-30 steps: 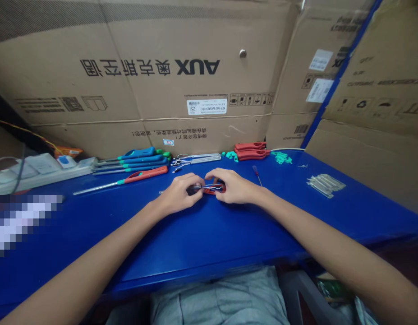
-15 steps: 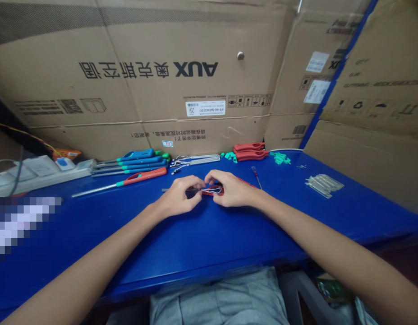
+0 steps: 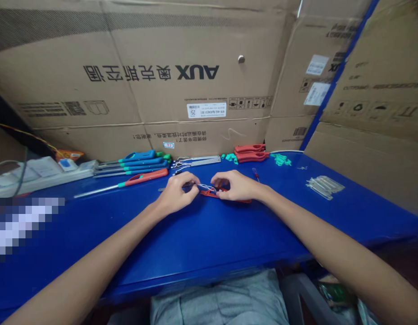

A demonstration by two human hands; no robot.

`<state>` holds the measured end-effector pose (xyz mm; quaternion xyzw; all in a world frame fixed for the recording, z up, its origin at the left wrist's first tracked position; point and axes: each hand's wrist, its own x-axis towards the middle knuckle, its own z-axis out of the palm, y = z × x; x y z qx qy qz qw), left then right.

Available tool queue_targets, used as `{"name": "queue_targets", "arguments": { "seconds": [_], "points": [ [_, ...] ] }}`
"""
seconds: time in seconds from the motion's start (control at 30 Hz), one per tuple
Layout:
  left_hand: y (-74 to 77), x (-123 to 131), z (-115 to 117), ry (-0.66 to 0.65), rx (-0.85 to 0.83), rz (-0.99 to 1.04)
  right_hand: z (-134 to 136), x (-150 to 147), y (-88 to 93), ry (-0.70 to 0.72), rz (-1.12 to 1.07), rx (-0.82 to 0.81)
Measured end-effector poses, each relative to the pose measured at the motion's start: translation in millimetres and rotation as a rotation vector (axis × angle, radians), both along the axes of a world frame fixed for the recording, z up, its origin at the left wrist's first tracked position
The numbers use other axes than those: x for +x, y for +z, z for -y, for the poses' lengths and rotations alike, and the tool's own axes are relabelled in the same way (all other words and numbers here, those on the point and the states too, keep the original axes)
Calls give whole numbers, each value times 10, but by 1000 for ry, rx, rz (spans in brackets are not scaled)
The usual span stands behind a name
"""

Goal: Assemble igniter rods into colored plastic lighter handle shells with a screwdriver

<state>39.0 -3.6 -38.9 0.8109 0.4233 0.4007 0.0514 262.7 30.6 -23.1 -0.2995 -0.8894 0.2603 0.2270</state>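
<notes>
My left hand [image 3: 180, 193] is closed in a pinch around a thin metal tube, whose end [image 3: 161, 189] sticks out to its left. Thin white wires [image 3: 207, 186] run from these fingers across to the right hand. My right hand [image 3: 237, 186] is curled over the wires' other end, thumb and fingers bent around it; a small part there is mostly hidden. Beneath the right hand lies a red lighter handle shell [image 3: 209, 193], partly covered by the fingers. Just behind this hand is a small screwdriver [image 3: 255, 173].
Blue lighters [image 3: 137, 158] and a red lighter [image 3: 146, 177] lie at left beside a power strip [image 3: 60, 178]. Along the cardboard wall sit metal tubes with wires [image 3: 202, 160], green caps [image 3: 231, 158], red handles [image 3: 251, 155] and green pieces [image 3: 281, 159]. Clear plastic parts [image 3: 325, 186] lie right.
My hands have drawn slightly apart, the left moving left with the tube. More of the wires and the red shell shows between and below them.
</notes>
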Motion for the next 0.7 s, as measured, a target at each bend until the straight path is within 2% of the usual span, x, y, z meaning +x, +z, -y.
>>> {"name": "queue_targets", "arguments": {
  "seconds": [0.27, 0.37, 0.47, 0.57, 0.7],
  "points": [
    [4, 14, -9, 46, -169, 175, -63, -21, -82, -70, -79, 10],
    [25, 52, -29, 61, -221, 294, -105, 4, -48, -82, -162, 7],
    [104, 101, -127, 72, -252, 472, -166, 86, 86, -100, -291, 7],
    [221, 179, -307, 54, -299, 702, -251, 177, 185, -194, -430, 37],
    [339, 359, -568, -26, -399, 1041, -338, 151, 62, -335, -454, 90]
  ]
}}
